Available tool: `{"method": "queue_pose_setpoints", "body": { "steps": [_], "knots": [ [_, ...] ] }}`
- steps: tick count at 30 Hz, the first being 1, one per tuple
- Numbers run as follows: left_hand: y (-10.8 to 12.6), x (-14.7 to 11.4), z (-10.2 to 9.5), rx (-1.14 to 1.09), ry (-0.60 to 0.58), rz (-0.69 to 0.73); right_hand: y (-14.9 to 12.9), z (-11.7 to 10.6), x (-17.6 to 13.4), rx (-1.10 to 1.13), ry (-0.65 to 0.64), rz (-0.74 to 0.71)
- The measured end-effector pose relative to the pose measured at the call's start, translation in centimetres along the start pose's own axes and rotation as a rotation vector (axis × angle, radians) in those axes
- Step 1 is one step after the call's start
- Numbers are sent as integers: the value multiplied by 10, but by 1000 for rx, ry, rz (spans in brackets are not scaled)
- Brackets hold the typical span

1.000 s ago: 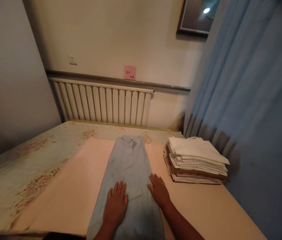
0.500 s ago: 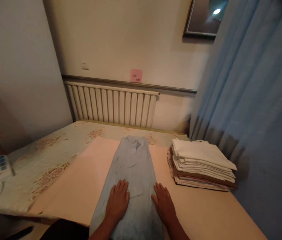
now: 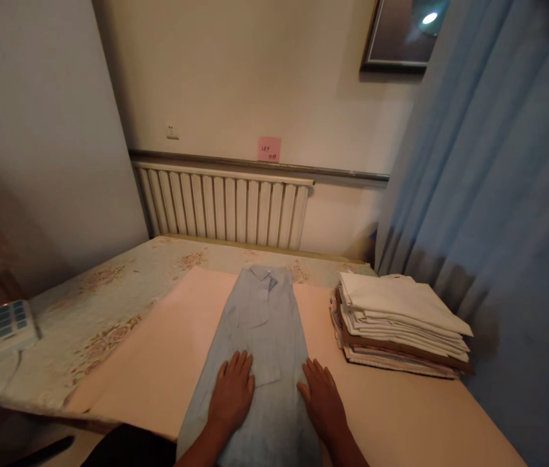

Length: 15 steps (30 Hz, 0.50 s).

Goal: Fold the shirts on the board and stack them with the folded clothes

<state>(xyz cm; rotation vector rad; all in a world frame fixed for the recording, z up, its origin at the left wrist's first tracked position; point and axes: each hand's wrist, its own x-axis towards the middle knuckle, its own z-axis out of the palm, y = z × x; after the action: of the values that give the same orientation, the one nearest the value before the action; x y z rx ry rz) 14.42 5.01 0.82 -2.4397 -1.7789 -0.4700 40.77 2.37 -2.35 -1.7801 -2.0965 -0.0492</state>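
A light blue collared shirt [image 3: 259, 324] lies lengthwise in front of me, folded into a long narrow panel with its collar at the far end. My left hand [image 3: 232, 394] rests flat on the shirt's left side, fingers stretched forward. Over the right edge of the shirt lies my right hand [image 3: 323, 395], also flat with its fingers extended. Neither hand grips the cloth. Underneath is a pale pink sheet [image 3: 157, 350], spread over a floral tablecloth [image 3: 109, 279]. The shirt's near end runs out of view.
To the right stands a stack of folded cloths [image 3: 400, 305], white on top, beside a blue curtain [image 3: 512, 259]. A white power strip [image 3: 10, 327] with a cord sits at the left edge. Behind the table are a radiator [image 3: 225, 204] and a pink note [image 3: 269, 149] on the wall.
The view has shifted slightly, so the surroundings appear a little farther right. Both hands stay flat at nearly the same places on the shirt.
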Motion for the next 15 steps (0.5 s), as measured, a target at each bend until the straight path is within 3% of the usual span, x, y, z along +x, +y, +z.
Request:
{"method": "queue_pose_setpoints", "body": {
  "steps": [15],
  "knots": [
    [0,-1,-3,-14,11,2,-3,-2,0,-17,-24,3]
  ]
}}
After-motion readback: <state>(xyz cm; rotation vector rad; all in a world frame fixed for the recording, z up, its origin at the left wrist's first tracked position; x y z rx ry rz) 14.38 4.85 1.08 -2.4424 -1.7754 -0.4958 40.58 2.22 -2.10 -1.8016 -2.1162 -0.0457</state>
